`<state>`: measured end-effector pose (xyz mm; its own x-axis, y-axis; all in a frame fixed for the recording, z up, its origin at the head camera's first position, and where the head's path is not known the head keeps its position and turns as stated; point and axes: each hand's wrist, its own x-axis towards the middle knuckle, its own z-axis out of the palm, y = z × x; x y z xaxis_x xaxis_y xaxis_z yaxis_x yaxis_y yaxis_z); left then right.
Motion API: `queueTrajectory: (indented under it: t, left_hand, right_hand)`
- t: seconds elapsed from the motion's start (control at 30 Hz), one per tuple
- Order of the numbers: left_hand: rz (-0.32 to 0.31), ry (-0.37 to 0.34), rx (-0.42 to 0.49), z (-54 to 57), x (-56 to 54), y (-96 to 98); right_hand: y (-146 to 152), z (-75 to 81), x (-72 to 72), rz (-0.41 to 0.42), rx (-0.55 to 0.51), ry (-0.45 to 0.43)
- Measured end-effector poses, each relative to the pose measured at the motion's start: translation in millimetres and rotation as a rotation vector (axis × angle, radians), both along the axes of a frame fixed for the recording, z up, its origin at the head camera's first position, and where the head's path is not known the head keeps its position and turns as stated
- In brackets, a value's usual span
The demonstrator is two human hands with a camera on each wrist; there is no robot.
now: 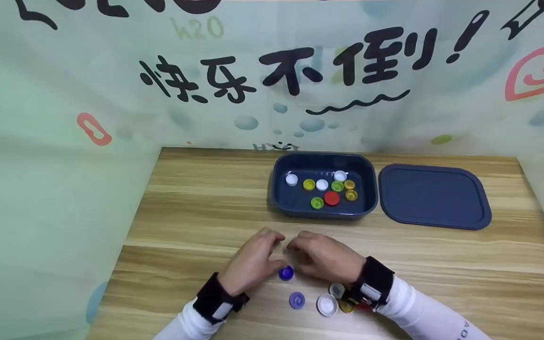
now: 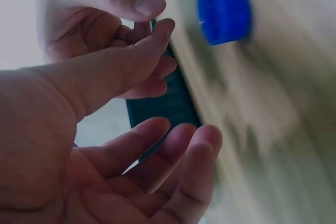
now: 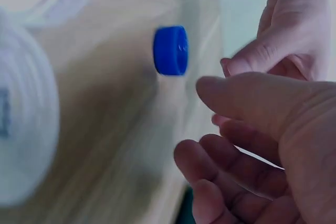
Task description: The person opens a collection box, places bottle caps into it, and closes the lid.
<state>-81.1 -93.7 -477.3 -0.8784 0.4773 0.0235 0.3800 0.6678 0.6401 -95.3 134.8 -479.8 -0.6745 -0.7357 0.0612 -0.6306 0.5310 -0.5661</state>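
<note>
My left hand and right hand hover close together over the wooden table, fingers loosely bent and nothing between them. A dark blue bottle cap lies on the table just below the left thumb. Both wrist views show this blue cap apart from the fingers. Nearer the front edge are a light purple cap and a larger white cap. Beside the right wrist sit a greyish cap and a yellow cap. That wrist partly hides a red cap.
Behind the hands stands a navy plastic box holding several white, yellow, green, gold and red caps. Its flat navy lid lies to the right of it. A printed cloth rises along the table's back edge.
</note>
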Motion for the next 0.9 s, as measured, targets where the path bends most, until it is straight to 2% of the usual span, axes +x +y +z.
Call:
queueTrajectory:
  t: [0.3, 0.5, 0.67, 0.9]
  left_hand:
    - [-0.03, -0.079, -0.072, -13.7, 13.3, -6.9]
    - [-0.025, -0.051, -0.06, -20.9, 16.6, -5.7]
    - [-0.013, -0.043, -0.023, -19.4, 15.5, -5.3]
    - [0.024, -0.017, 0.103, -6.8, 6.9, -5.2]
  right_hand:
    - [-10, -12.0, 4.9, 0.037, 0.028, -0.035]
    - [-14, -18.7, 5.9, 0.038, 0.035, 0.001]
    - [-14, -18.7, 6.3, 0.023, -0.005, -0.005]
    - [-11, -6.9, 3.1, -0.046, -0.093, -0.003]
